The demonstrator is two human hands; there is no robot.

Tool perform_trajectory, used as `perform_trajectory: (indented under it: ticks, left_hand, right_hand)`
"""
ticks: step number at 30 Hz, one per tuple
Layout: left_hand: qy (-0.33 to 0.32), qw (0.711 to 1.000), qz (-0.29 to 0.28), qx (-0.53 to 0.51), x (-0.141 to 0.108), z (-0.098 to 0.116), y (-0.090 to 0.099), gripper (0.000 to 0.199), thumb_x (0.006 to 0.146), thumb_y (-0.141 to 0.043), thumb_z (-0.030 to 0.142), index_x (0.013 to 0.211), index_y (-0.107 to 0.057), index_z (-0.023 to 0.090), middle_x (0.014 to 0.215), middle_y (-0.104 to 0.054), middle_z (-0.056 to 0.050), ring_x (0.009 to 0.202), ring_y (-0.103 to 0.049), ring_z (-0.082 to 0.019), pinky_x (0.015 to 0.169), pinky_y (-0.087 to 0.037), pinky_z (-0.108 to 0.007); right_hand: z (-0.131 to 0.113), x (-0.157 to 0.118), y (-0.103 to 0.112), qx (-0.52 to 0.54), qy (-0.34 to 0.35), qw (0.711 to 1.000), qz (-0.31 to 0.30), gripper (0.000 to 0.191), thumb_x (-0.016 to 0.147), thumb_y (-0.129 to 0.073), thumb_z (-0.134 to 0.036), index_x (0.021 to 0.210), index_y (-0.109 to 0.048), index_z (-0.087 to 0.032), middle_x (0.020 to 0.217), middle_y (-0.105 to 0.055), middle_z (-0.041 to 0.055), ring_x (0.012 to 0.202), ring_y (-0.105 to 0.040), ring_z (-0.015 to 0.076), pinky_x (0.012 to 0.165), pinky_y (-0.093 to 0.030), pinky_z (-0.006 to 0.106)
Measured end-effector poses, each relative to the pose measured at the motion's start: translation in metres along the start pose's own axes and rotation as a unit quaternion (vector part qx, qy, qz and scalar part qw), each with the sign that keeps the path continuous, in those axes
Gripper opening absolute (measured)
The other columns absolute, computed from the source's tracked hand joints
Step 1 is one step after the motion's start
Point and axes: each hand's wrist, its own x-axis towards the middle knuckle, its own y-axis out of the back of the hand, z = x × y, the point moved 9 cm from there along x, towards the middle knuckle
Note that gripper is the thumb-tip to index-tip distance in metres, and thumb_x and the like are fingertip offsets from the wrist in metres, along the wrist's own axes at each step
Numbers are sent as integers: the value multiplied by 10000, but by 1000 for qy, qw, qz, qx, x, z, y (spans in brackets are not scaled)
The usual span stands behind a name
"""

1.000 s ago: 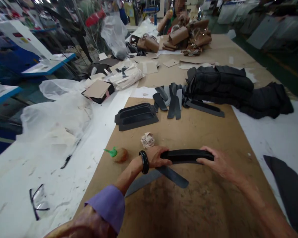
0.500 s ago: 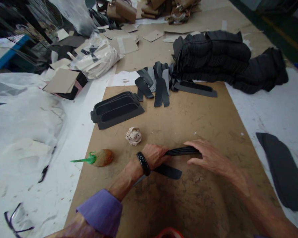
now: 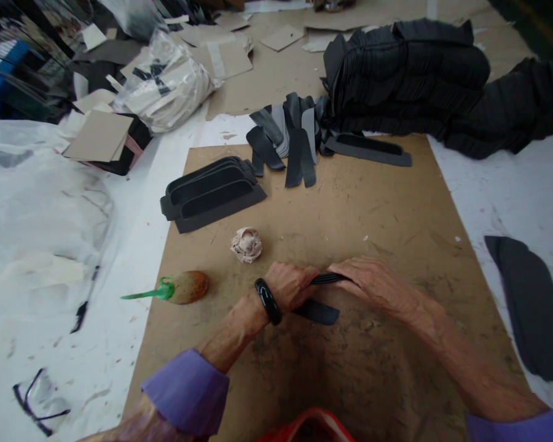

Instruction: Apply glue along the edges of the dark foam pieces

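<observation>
1. Clamping the left end of the black strips (image 3: 328,279) in the left grip (image 3: 292,286), just beyond the loose dark strip (image 3: 321,312).
2. Spanning between both grips over the brown board (image 3: 373,215); looking light, thin and flexible, probably slipping apart if held loosely, so best supporting at both ends.
3. Closing the right grip (image 3: 366,277) around the right end, partly hiding it.

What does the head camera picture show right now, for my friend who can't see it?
A person's left hand and right hand hold a thin black bundle over a brown board. Beyond them lie a crumpled beige ball, dark flat pieces and a long black stack.
</observation>
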Motion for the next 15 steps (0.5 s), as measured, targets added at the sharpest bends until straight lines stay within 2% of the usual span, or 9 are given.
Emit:
perform_trajectory:
  ticks: [5, 11, 15]
  left_hand:
    - [-1, 999, -30, 34, 0, -5, -9, 342, 887, -339, 402, 1023, -591, 214, 844, -664, -80, 698, -596, -213, 578, -360, -290]
    - [-8, 999, -29, 32, 2, -7, -12, 344, 887, -348, 395, 1048, -586, 206, 842, -666, -91, 692, -604, -215, 585, -389, -293]
    - [-11, 1000, -17, 17, -1, -12, -13, 344, 897, -333, 431, 1046, -575, 235, 866, -665, -68, 715, -610, -203, 581, -390, -274]
  right_hand:
    - [27, -24, 2, 36, -57, 998, 5, 266, 894, -433, -270, 1107, -588, -230, 1024, -680, 54, 916, -646, 201, 789, -519, 323]
    - [35, -34, 0, 71, -84, 994, 11, 283, 891, -436, -288, 1128, -580, -233, 1054, -674, 46, 955, -638, 199, 829, -515, 328]
    - [38, -38, 0, 91, -100, 990, 45, 281, 892, -429, -293, 1107, -600, -233, 1052, -678, 47, 961, -639, 200, 844, -518, 339]
